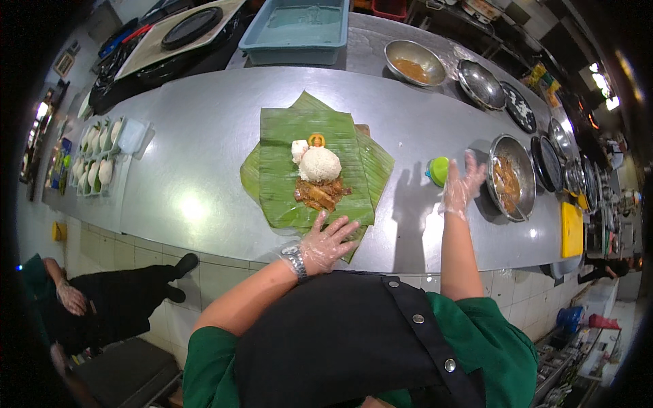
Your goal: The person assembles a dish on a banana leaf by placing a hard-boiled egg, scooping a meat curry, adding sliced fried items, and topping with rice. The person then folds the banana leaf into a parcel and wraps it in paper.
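A big green banana leaf (316, 166) lay flat on the shiny metal counter (190, 156), in the middle. On the leaf sat a round ball of white rice (320, 164). Just near of the rice was some brown saucy meat (320, 194), touching it. At the far side of the rice were a small white piece and a little orange slice (316, 140).

The left hand (326, 243), in a thin clear glove, lay flat and open on the near edge of the leaf, pressing it down. It gripped nothing.

The right hand (464, 185), gloved too, was up in the air with fingers spread wide and empty. It hung between a small green-lidded tub (439, 170) and a metal bowl of brown stew (511, 182) at the right.

It looked like the step of putting food on the leaf, with the leaf held still. The next move would likely need the right hand to go a bit farther right to the bowl and bring food back without dripping on the counter.
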`<action>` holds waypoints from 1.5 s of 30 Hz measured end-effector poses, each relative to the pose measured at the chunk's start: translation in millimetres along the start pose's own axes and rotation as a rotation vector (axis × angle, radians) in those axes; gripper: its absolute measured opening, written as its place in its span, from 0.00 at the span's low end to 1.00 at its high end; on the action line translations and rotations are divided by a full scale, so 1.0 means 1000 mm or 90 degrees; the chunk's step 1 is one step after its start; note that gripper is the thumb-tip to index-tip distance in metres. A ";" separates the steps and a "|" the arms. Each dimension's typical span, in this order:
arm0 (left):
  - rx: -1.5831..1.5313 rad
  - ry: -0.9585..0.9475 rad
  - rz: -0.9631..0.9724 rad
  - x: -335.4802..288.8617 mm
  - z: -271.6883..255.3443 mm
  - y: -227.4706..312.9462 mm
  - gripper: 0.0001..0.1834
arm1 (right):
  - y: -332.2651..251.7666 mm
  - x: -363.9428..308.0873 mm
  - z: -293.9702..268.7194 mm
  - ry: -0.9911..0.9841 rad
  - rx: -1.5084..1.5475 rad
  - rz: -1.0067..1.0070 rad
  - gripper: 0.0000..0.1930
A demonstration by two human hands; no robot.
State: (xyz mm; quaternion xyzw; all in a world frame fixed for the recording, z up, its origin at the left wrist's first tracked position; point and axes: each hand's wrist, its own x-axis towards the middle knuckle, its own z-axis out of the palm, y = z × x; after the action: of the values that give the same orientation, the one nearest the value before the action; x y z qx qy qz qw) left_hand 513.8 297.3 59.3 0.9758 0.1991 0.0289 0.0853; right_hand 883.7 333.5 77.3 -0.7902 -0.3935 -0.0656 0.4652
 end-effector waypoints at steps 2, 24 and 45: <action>0.017 0.023 0.002 -0.004 0.004 0.000 0.34 | -0.031 -0.008 0.005 0.148 0.248 -0.101 0.24; -0.163 0.327 -0.062 -0.008 0.045 0.008 0.18 | -0.101 -0.072 0.025 -0.786 -0.034 0.069 0.34; -0.106 0.477 -0.128 -0.002 -0.023 -0.001 0.17 | -0.130 -0.011 0.060 -0.577 0.061 -0.153 0.20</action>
State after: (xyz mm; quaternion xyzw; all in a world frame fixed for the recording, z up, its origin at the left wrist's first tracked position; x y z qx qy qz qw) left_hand 509.8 301.0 82.1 0.8630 0.3077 0.3908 0.0881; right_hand 771.8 408.1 127.0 -0.6656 -0.6483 0.2507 0.2717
